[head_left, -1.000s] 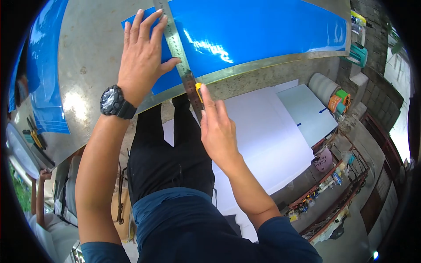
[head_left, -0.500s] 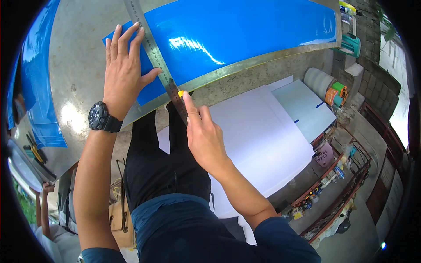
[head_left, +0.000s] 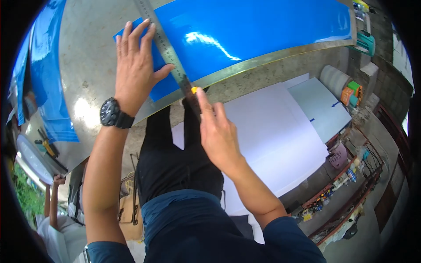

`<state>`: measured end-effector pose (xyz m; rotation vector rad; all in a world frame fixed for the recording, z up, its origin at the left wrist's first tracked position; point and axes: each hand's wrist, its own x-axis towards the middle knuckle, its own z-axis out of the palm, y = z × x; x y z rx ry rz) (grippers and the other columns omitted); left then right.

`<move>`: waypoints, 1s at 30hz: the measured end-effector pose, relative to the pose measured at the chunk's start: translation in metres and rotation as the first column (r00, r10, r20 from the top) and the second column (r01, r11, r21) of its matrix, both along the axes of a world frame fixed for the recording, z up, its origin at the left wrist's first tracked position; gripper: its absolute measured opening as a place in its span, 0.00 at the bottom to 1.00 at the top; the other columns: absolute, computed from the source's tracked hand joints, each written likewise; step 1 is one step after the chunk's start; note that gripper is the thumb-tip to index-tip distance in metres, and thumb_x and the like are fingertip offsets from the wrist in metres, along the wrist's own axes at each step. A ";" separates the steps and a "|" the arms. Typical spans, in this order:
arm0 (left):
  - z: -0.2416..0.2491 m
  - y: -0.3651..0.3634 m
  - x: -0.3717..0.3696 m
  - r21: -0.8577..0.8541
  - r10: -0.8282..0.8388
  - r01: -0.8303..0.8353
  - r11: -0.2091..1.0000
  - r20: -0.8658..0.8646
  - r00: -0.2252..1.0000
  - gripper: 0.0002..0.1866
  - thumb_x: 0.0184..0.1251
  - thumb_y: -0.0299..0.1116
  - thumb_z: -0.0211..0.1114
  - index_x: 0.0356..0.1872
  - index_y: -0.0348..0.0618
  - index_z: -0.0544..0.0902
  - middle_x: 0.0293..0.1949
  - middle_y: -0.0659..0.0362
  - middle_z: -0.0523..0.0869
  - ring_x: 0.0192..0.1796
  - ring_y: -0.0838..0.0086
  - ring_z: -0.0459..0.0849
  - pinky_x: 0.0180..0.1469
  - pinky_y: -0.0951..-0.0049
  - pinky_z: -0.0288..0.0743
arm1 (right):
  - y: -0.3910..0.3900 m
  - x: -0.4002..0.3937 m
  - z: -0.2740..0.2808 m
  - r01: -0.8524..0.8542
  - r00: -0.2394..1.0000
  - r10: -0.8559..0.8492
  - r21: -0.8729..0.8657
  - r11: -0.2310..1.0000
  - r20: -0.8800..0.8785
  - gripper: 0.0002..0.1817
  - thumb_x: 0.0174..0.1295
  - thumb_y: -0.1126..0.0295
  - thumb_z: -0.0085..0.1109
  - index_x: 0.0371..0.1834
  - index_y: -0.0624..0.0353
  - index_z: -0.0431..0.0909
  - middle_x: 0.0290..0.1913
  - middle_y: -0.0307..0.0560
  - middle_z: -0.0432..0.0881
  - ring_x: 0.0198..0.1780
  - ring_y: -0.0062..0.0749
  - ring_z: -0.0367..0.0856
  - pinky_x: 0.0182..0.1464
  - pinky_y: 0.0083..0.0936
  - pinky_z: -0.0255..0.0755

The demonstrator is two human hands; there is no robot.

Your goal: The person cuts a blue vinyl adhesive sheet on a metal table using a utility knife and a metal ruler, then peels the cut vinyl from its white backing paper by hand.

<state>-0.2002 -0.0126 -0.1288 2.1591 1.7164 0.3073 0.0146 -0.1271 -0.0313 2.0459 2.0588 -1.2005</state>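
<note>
My left hand (head_left: 137, 72) lies flat with its fingers stretched out on a blue glossy sheet (head_left: 254, 30). Its fingertips and thumb touch the long steel ruler (head_left: 165, 46), which lies slantwise across the sheet and sticks out past the table edge. My right hand (head_left: 219, 136) is closed around a yellow utility knife (head_left: 194, 90), forefinger extended along it, beside the ruler's near end. Most of the knife is hidden in the hand, and its blade cannot be made out.
The metal table (head_left: 87, 57) carries more blue sheeting (head_left: 55, 87) and some hand tools (head_left: 47, 144) at left. White sheets (head_left: 272, 131) lie low on the right, near a roll (head_left: 335, 79) and a cluttered rack (head_left: 333, 193). Another person's hand (head_left: 59, 179) shows at lower left.
The whole view has shifted, so everything appears slightly further right. Both hands, the ruler and the knife keep about the same places relative to each other.
</note>
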 end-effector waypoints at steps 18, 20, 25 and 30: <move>-0.012 -0.003 0.000 0.055 -0.006 0.006 0.998 -0.008 1.000 0.55 0.55 0.54 0.87 0.81 0.47 0.68 0.82 0.51 0.66 0.88 0.45 0.53 0.89 0.41 0.51 | -0.005 0.002 -0.002 -0.027 0.999 0.027 -0.007 1.000 0.030 0.44 0.69 0.83 0.61 0.89 0.50 0.59 0.48 0.58 0.77 0.37 0.61 0.88 0.40 0.52 0.83; -0.013 -0.003 0.000 0.053 -0.003 0.004 0.999 -0.025 1.000 0.56 0.55 0.56 0.87 0.82 0.48 0.67 0.82 0.51 0.66 0.88 0.45 0.53 0.89 0.41 0.51 | -0.004 0.001 -0.001 -0.029 0.999 0.029 -0.023 0.999 0.038 0.44 0.69 0.83 0.61 0.89 0.50 0.59 0.48 0.58 0.77 0.37 0.60 0.88 0.40 0.52 0.83; -0.015 -0.004 0.000 0.051 0.003 -0.001 0.999 -0.039 0.999 0.56 0.55 0.59 0.86 0.82 0.49 0.67 0.82 0.50 0.66 0.88 0.45 0.53 0.89 0.41 0.50 | -0.006 0.001 -0.002 -0.031 0.998 0.032 -0.022 0.999 0.046 0.44 0.69 0.83 0.61 0.89 0.50 0.59 0.48 0.57 0.76 0.38 0.60 0.88 0.41 0.51 0.83; -0.015 -0.004 0.000 0.048 0.007 -0.004 0.999 -0.049 0.999 0.57 0.54 0.60 0.86 0.82 0.50 0.68 0.82 0.51 0.66 0.88 0.45 0.53 0.89 0.41 0.50 | -0.006 0.002 -0.002 -0.022 0.999 0.023 -0.015 1.000 0.037 0.44 0.69 0.83 0.61 0.89 0.50 0.60 0.48 0.57 0.76 0.37 0.60 0.87 0.41 0.52 0.83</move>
